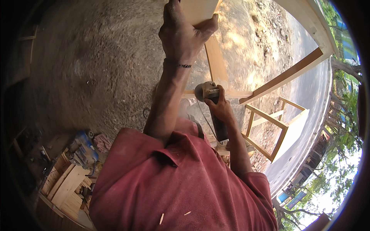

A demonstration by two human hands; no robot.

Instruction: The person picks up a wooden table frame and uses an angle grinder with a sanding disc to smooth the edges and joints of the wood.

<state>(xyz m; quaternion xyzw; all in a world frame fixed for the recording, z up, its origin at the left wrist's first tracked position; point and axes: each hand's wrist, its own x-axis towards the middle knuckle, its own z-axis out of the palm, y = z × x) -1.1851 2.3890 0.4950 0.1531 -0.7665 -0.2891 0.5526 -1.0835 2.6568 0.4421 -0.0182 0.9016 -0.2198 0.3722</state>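
Observation:
At the top, my left hand (183,43) grips the end of a pale wooden board (198,11), with thumb and fingers at its edges. A dark band circles that wrist. Lower and to the right, my right hand (222,109) is wrapped round the body of an angle grinder (210,91). The grinder's disc lies at or close to a pale wooden rail (238,94); I cannot tell whether they touch. Whitish haze hangs below the disc. Another wooden piece (216,61) runs from the rail up toward the left hand.
A longer timber (283,79) slants up to the right, joining a pale frame at the top. An open wooden frame (283,124) stands at right, beside the road (295,90). Lower left are a blue container (88,148) and stacked wood offcuts (69,188). Rough, stony ground (104,73) spreads left.

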